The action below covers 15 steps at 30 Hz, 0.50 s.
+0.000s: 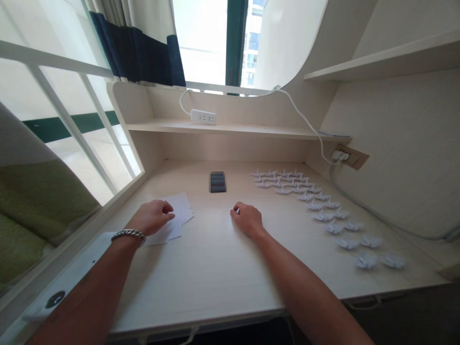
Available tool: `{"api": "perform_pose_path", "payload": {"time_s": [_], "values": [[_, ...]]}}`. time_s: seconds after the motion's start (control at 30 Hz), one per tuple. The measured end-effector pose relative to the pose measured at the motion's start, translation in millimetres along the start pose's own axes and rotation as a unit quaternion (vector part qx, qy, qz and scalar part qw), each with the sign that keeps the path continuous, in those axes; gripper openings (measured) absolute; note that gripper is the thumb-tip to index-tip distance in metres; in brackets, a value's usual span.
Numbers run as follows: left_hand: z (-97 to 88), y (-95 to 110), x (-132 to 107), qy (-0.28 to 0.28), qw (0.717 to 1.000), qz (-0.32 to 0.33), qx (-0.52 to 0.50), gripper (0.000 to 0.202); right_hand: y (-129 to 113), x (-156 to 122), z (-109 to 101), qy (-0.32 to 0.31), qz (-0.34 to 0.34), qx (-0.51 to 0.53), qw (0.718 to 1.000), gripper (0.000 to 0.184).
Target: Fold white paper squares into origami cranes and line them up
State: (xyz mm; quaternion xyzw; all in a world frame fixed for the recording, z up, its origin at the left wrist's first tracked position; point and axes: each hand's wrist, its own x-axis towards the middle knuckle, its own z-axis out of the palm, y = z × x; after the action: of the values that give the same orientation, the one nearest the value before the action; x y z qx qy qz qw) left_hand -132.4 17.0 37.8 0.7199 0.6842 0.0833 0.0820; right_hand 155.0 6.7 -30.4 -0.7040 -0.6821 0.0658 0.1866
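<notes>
My left hand [154, 216], a chain bracelet on its wrist, hovers over or rests on several loose sheets of white paper [183, 205] on the left of the desk. Its thumb and curled forefinger are apart, with nothing visible between them. Near the middle of the desk, my right hand [248, 219] is closed, thumb against the bent fingers. A tiny white spot shows at its fingertips, too small to name. Rows of folded white paper cranes [316, 205] stand along the right side, apart from my right hand.
A dark, pixelated rectangular object [217, 182] lies toward the back of the desk [201, 278]. A white power strip [203, 117] sits on the shelf above, its cable [300, 114] running to a wall socket [352, 156]. At the left edge lies a long white device [72, 275], partly behind my forearm.
</notes>
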Motion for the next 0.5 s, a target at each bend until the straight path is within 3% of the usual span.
{"api": "perform_pose_path", "payload": {"time_s": [0.2, 0.37, 0.5], "values": [[1.7, -42.7, 4.7, -0.02, 0.996, -0.036, 0.081, 0.06, 0.4, -1.8, 0.7, 0.003, -0.004, 0.014, 1.0, 0.024], [12.3, -53.9, 16.5, -0.037, 0.992, -0.07, 0.094, 0.065, 0.4, -2.1, -1.2, -0.003, -0.005, 0.016, 1.0, 0.024], [9.1, -53.0, 23.1, -0.082, 0.99, -0.081, 0.077, 0.053, 1.7, -1.5, -0.6, 0.006, -0.011, 0.017, 1.0, 0.023]]}}
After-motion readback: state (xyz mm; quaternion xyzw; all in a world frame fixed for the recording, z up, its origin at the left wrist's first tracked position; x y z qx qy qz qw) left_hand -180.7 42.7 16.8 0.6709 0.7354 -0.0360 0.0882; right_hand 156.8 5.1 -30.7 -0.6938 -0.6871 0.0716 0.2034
